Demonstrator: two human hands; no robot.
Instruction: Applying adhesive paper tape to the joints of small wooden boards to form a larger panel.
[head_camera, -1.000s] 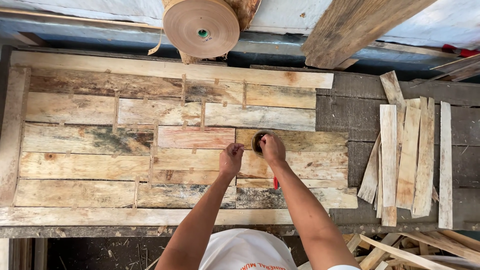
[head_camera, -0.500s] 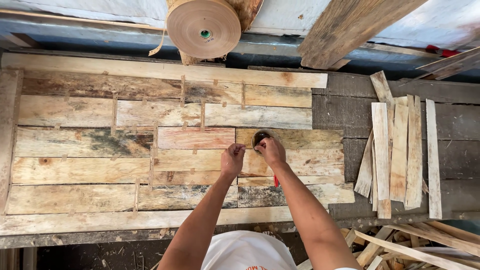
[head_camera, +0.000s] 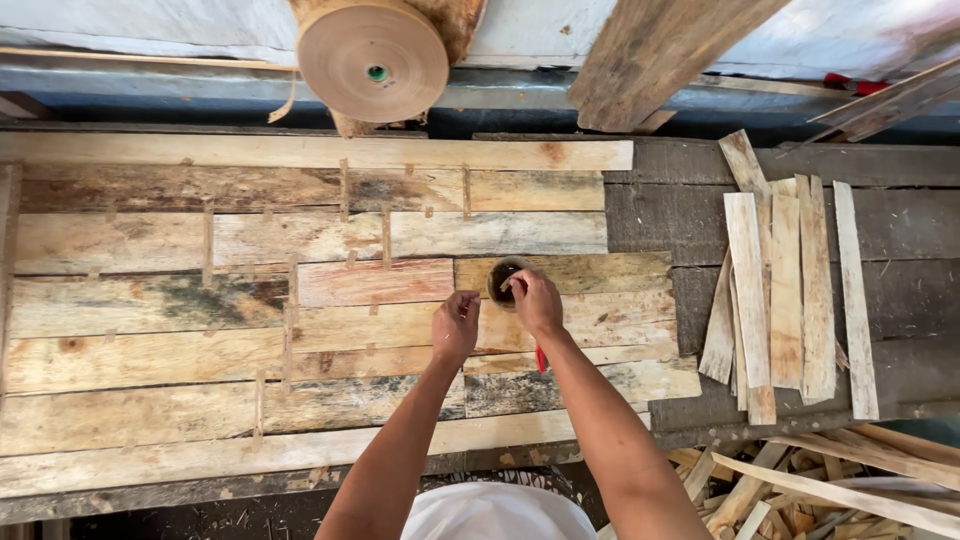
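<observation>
My right hand (head_camera: 535, 303) has its fingertips dipped into a small dark round tin (head_camera: 503, 280), pinching at something inside that I can't make out. The tin sits at 11 o'clock from that hand, touching it, on the patchwork board panel (head_camera: 300, 300). My left hand (head_camera: 455, 325) lies at 8 o'clock from the tin, loosely curled, empty as far as I can tell. A red tool handle (head_camera: 541, 358) shows under my right wrist.

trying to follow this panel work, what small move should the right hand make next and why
Probably lift the right hand out of the small dark cup toward the left hand: its fingers are dipped at the cup's rim, while the left hand rests pinched on the wooden panel beside it.
</observation>
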